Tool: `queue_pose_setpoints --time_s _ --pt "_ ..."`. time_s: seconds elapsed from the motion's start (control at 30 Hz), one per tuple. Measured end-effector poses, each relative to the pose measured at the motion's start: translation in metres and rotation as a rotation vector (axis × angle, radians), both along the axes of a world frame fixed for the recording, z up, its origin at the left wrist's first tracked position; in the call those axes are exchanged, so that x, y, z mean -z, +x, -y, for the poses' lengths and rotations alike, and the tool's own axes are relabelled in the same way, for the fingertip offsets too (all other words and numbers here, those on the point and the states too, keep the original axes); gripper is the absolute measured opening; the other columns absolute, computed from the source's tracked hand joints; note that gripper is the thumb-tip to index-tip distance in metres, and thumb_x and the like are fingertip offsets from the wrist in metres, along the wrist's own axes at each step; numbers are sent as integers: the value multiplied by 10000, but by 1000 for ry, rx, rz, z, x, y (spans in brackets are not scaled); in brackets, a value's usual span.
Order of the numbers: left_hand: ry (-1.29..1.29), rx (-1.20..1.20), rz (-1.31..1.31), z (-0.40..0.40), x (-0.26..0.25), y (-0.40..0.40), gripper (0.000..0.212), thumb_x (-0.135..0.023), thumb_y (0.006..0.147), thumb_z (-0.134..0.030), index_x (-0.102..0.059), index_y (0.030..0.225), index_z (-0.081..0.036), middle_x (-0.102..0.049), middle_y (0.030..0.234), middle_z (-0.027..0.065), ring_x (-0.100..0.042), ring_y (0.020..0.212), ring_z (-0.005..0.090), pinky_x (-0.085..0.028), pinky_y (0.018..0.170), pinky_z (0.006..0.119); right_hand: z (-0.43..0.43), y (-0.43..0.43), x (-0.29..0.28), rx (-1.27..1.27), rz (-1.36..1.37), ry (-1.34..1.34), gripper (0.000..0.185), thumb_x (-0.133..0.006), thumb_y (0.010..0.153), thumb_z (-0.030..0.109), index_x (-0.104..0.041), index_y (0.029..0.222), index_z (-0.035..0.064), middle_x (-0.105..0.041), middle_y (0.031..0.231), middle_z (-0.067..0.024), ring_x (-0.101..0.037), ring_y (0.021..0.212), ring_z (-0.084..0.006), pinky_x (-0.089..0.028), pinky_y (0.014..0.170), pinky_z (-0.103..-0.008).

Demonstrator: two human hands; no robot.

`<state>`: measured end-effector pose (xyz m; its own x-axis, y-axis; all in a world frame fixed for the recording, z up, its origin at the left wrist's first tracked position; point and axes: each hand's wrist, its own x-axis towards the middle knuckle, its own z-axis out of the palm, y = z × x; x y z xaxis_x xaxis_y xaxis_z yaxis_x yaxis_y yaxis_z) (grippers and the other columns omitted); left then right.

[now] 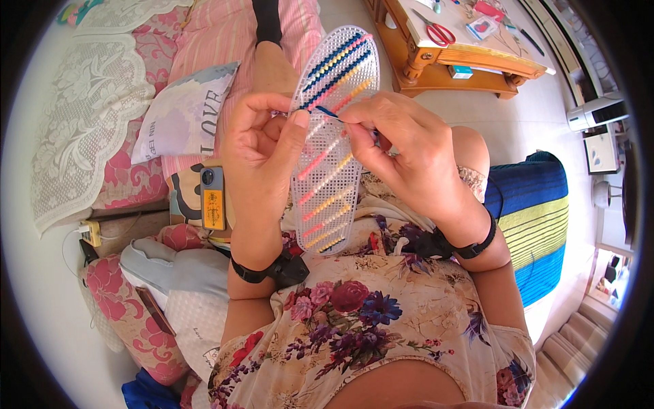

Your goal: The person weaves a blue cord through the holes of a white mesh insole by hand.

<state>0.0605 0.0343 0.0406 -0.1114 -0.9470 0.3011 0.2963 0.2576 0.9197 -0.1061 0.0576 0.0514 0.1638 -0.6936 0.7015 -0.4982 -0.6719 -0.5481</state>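
A clear plastic mesh canvas shaped like a shoe sole [329,204] stands upright before me. Diagonal rows of navy, pink, yellow and white yarn stitches cross it, with the navy rows near the top. My left hand [265,138] grips the sole's left edge, its thumb on the front beside a navy row. Between thumb and forefinger my right hand [401,138] pinches a strand of navy yarn [328,111], which runs from the middle of the mesh. Whether a needle is on the strand cannot be told, as the fingers cover its end.
Red-handled scissors [440,35] lie on a wooden table [424,61] at the upper right. A smartphone [212,199] and a printed cushion [186,115] rest on the sofa to my left. A striped cloth [536,225] covers something at my right.
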Motion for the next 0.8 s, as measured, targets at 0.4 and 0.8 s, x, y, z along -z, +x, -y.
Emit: queue_pose_setpoints --time_s 0.4,0.8 --pt "-137 -94 178 -3 9 -11 173 -594 800 96 -526 938 16 -572 843 29 -549 674 45 -408 590 160 -3 6 -8 102 -310 -152 186 -566 623 56 -501 796 35 -479 690 -101 -544 687 -277 -453 534 -350" --pt "-126 -74 144 -2 9 -9 166 -588 807 93 -531 945 22 -569 856 34 -551 686 52 -425 596 171 7 6 -2 -34 10 -44 133 -666 758 14 -593 868 -3 -606 824 -95 -602 682 -241 -489 610 -317"
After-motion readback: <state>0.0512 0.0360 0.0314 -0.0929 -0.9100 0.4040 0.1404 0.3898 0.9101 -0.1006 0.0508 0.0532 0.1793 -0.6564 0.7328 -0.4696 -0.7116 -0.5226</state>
